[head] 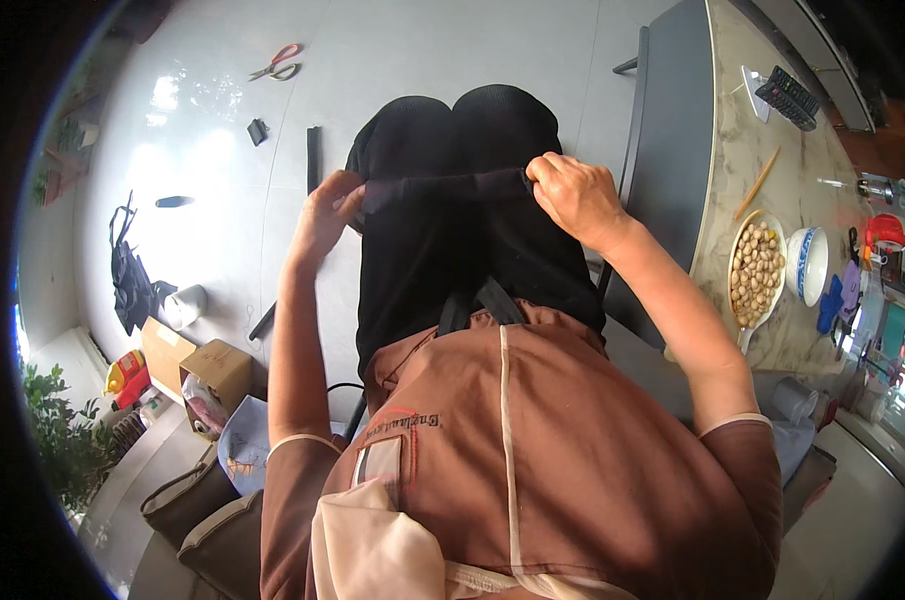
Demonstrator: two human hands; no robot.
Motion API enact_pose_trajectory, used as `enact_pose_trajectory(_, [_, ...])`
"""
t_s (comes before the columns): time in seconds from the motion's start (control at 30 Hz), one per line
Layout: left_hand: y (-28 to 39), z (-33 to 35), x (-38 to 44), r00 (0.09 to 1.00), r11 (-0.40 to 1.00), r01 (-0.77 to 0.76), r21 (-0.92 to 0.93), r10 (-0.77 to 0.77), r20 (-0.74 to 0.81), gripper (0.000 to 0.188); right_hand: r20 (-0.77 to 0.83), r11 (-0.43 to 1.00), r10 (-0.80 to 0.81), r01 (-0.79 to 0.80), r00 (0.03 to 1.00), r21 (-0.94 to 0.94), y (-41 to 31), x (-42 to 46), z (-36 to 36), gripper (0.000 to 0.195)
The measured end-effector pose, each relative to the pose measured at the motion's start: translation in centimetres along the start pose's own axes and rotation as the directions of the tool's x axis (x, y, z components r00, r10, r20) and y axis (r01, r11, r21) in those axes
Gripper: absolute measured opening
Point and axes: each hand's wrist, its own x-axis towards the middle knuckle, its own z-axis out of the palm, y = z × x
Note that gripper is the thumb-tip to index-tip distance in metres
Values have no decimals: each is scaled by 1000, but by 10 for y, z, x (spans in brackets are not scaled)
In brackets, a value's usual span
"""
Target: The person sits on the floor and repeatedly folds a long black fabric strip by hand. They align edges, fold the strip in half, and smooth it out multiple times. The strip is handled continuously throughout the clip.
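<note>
A piece of black fabric [445, 187] is stretched across my lap, its upper edge nearly straight. My left hand [331, 214] pinches one end beside the left thigh. At the other end, the fingers of my right hand [576, 196] are closed on the cloth. Black trousers [452, 127] lie under it, so the lower limit of the fabric is hard to make out. Two dark straps [501, 301] show at the waist, below the hem of a brown shirt [565, 420].
Scissors [276, 64], a small black object [257, 132], a black bag [131, 285] and a white container [185, 306] are on the floor. An open cardboard box [216, 371] stands at left. On the marble-patterned table [730, 161] are a dish of nuts [756, 270], a bowl [807, 266] and remotes [788, 97].
</note>
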Motion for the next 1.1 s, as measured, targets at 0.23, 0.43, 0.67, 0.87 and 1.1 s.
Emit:
enact_pose_trajectory(0.23, [20, -23, -35, 961, 995, 57, 84, -78, 266, 15, -138, 998, 7, -16, 990, -68, 8, -8, -5, 16])
enact_pose_trajectory(0.43, [73, -53, -85, 964, 987, 43, 154, -81, 254, 9, -342, 933, 354, -304, 871, 192, 21, -1, -20, 14])
enact_pose_trajectory(0.67, [89, -90, -151, 994, 949, 95, -301, -72, 86, 8, 18, 449, 792, -604, 610, 659, 63, -24, -31, 11])
enact_pose_trajectory(0.87, [57, -32, -129, 899, 919, 365, -149, -306, 313, 19, 450, 418, 563, -708, 694, 569, -4, -1, -43, 27])
enact_pose_trajectory(1.1, [88, 10, -126, 893, 843, 396, -363, -262, 367, 32, 749, -12, -107, -754, 654, 656, -81, -3, 16, 41])
